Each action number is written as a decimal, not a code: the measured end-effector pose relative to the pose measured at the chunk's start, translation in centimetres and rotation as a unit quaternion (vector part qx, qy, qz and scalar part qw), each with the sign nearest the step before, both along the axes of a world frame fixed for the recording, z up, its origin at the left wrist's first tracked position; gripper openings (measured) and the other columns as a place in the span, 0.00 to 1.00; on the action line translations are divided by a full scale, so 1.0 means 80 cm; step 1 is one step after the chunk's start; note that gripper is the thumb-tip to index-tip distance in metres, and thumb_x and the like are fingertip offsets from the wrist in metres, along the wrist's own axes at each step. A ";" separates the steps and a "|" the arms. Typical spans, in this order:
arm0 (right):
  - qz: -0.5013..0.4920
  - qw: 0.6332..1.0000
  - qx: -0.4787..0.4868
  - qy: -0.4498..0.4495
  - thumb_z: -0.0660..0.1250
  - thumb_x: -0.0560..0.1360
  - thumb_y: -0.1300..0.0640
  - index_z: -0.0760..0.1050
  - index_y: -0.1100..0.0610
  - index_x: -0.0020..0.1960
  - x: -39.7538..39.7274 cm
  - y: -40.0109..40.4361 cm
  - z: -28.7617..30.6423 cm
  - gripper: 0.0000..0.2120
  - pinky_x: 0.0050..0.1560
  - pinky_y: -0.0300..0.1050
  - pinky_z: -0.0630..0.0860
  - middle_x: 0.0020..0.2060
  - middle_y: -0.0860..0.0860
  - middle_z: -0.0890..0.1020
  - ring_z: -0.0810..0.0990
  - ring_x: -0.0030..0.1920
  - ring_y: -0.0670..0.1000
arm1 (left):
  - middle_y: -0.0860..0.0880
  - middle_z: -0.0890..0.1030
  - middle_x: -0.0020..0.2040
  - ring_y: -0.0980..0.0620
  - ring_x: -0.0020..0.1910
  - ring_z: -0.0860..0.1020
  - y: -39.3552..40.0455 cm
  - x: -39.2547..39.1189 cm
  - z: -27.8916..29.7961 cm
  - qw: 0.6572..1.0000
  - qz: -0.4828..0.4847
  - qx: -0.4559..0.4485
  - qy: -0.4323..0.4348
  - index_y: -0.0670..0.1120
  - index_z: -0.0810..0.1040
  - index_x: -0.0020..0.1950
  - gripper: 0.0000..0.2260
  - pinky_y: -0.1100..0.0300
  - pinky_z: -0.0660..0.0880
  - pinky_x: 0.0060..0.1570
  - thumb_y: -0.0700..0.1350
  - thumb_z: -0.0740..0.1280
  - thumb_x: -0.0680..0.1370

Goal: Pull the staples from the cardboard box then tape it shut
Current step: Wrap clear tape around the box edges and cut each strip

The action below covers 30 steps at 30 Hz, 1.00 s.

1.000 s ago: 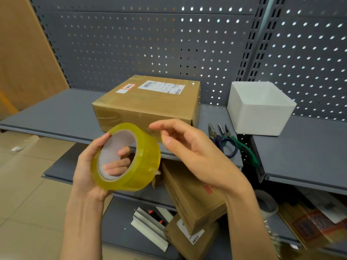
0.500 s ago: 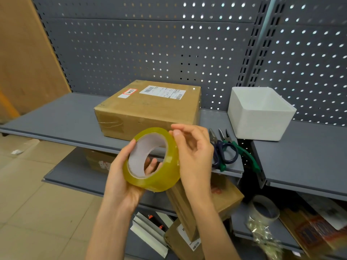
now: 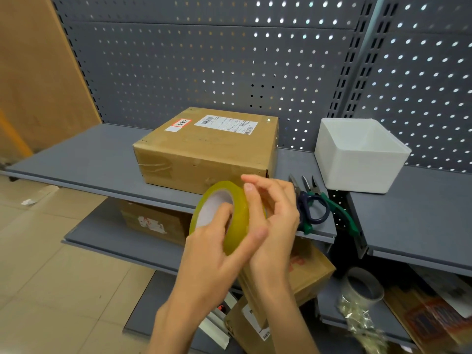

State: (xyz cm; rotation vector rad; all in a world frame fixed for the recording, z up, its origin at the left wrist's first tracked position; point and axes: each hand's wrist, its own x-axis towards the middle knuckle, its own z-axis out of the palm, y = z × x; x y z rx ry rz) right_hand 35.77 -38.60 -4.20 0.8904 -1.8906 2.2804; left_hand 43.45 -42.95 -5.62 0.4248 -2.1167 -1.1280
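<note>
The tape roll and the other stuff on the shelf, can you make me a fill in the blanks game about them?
1. The left hand holds a roll of tape that is ____ in colour.
2. The cardboard box sits on the ____ shelf.
3. Right of the box stands an open ____ bin.
4. The scissors lie between the box and the ____.

Missing words: yellow; top; white; bin
</note>
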 end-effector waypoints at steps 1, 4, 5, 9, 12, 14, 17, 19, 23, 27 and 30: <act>0.010 1.000 0.012 -0.002 0.66 0.76 0.60 0.80 0.47 0.45 0.000 0.001 0.001 0.09 0.49 0.36 0.74 0.46 0.47 0.75 0.78 0.48 0.43 | 0.46 0.72 0.31 0.53 0.28 0.70 -0.001 0.002 0.002 1.000 -0.011 0.000 0.002 0.45 0.71 0.42 0.24 0.56 0.68 0.28 0.67 0.58 0.72; 0.074 0.995 0.063 -0.020 0.66 0.75 0.63 0.80 0.45 0.44 -0.013 0.012 0.005 0.12 0.47 0.32 0.74 0.46 0.47 0.78 0.79 0.47 0.40 | 0.45 0.73 0.32 0.52 0.28 0.69 -0.015 0.014 0.002 0.999 -0.033 -0.004 -0.015 0.44 0.73 0.42 0.22 0.56 0.67 0.29 0.64 0.59 0.73; 0.106 0.991 0.076 -0.031 0.67 0.75 0.64 0.80 0.46 0.43 -0.018 0.016 0.007 0.13 0.47 0.31 0.74 0.46 0.47 0.79 0.79 0.45 0.40 | 0.45 0.73 0.32 0.50 0.29 0.70 -0.019 0.018 0.002 0.999 -0.031 -0.005 -0.028 0.45 0.73 0.42 0.22 0.54 0.68 0.31 0.64 0.60 0.73; 0.116 0.975 0.183 0.055 0.68 0.74 0.62 0.82 0.47 0.46 -0.029 0.026 0.011 0.10 0.48 0.28 0.71 0.44 0.45 0.80 0.78 0.47 0.38 | 0.52 0.74 0.30 0.57 0.28 0.71 -0.030 0.032 0.002 0.995 0.006 0.011 -0.099 0.54 0.74 0.39 0.17 0.56 0.69 0.31 0.66 0.58 0.70; 0.105 0.966 0.208 0.110 0.69 0.74 0.59 0.82 0.47 0.48 -0.035 0.034 0.020 0.09 0.47 0.25 0.68 0.44 0.42 0.79 0.76 0.48 0.36 | 0.55 0.76 0.31 0.56 0.33 0.77 -0.039 0.035 -0.003 0.975 0.090 -0.041 -0.201 0.59 0.76 0.44 0.18 0.59 0.71 0.33 0.69 0.56 0.73; 0.122 0.960 0.220 0.124 0.69 0.74 0.59 0.82 0.47 0.49 -0.035 0.035 0.026 0.09 0.48 0.25 0.69 0.44 0.42 0.80 0.76 0.48 0.36 | 0.53 0.77 0.31 0.54 0.32 0.79 -0.042 0.038 0.000 0.965 0.120 -0.037 -0.230 0.58 0.76 0.45 0.13 0.64 0.71 0.31 0.64 0.57 0.75; 0.144 0.965 0.196 0.097 0.68 0.74 0.59 0.82 0.49 0.50 -0.035 0.030 0.031 0.08 0.49 0.28 0.71 0.45 0.45 0.80 0.77 0.48 0.38 | 0.46 0.80 0.34 0.49 0.26 0.81 -0.037 0.041 0.014 0.976 0.056 0.119 -0.171 0.53 0.78 0.43 0.10 0.58 0.76 0.26 0.58 0.64 0.73; 0.166 0.970 0.171 0.048 0.68 0.75 0.59 0.82 0.49 0.51 -0.038 0.028 0.034 0.09 0.50 0.31 0.73 0.46 0.47 0.81 0.79 0.48 0.40 | 0.40 0.81 0.36 0.45 0.28 0.82 -0.031 0.040 0.023 0.969 0.005 0.194 -0.151 0.46 0.79 0.44 0.16 0.50 0.79 0.28 0.58 0.65 0.70; 0.184 0.970 0.158 0.011 0.67 0.75 0.61 0.82 0.50 0.51 -0.046 0.031 0.037 0.09 0.50 0.32 0.74 0.45 0.48 0.82 0.80 0.46 0.40 | 0.41 0.82 0.32 0.45 0.25 0.79 -0.023 0.030 0.029 0.953 -0.035 0.268 -0.137 0.42 0.78 0.45 0.17 0.57 0.77 0.27 0.56 0.65 0.71; 0.183 0.969 0.167 -0.009 0.66 0.75 0.61 0.82 0.49 0.51 -0.052 0.034 0.038 0.10 0.49 0.31 0.73 0.41 0.42 0.82 0.79 0.44 0.39 | 0.43 0.82 0.32 0.46 0.26 0.79 -0.020 0.021 0.028 0.947 -0.035 0.293 -0.128 0.44 0.78 0.42 0.16 0.59 0.77 0.27 0.57 0.64 0.72; 0.171 0.968 0.182 -0.001 0.65 0.76 0.61 0.81 0.48 0.51 -0.055 0.036 0.040 0.11 0.47 0.32 0.74 0.39 0.44 0.82 0.79 0.43 0.41 | 0.43 0.82 0.32 0.48 0.25 0.80 -0.018 0.015 0.030 0.949 -0.043 0.287 -0.124 0.43 0.78 0.44 0.18 0.60 0.76 0.26 0.58 0.63 0.72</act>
